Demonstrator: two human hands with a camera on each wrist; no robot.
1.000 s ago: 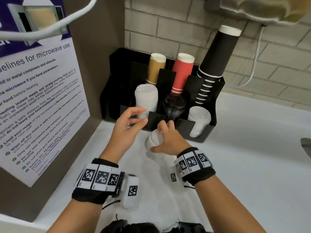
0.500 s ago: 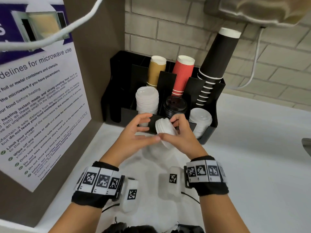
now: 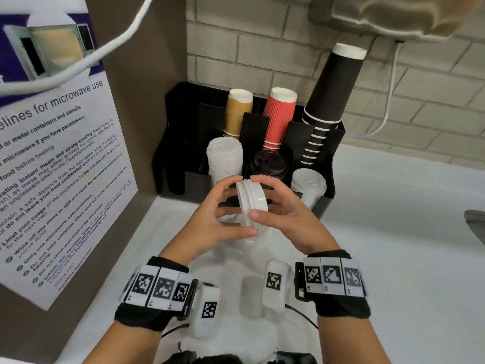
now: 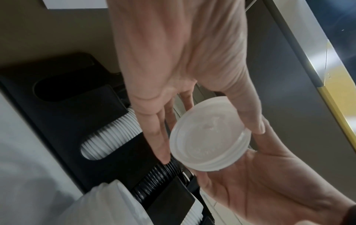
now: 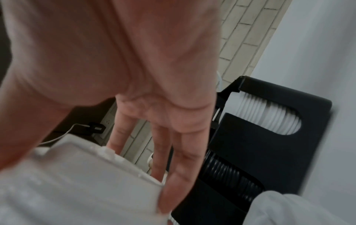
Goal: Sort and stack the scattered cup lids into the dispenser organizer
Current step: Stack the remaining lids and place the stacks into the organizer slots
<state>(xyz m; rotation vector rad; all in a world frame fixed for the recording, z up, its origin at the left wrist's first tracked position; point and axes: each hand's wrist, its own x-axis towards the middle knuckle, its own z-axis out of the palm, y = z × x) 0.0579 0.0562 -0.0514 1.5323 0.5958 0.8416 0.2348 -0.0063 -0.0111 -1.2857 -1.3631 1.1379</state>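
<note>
Left hand [image 3: 210, 227] and right hand [image 3: 286, 216] face each other, fingers curled inward.

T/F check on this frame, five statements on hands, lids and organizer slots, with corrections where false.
1. Both hands hold a small stack of white plastic lids on edge between them. True: left hand and right hand both grip it.
2. The held lids already sit in the black organizer. False: they are in front of it, above the white counter.
3. The middle front slot holds black lids. True.
4. The red ribbed cups are the tallest stack. False: the black cups rise higher.
5. The left front slot is empty. False: it holds a white lid stack.
</note>
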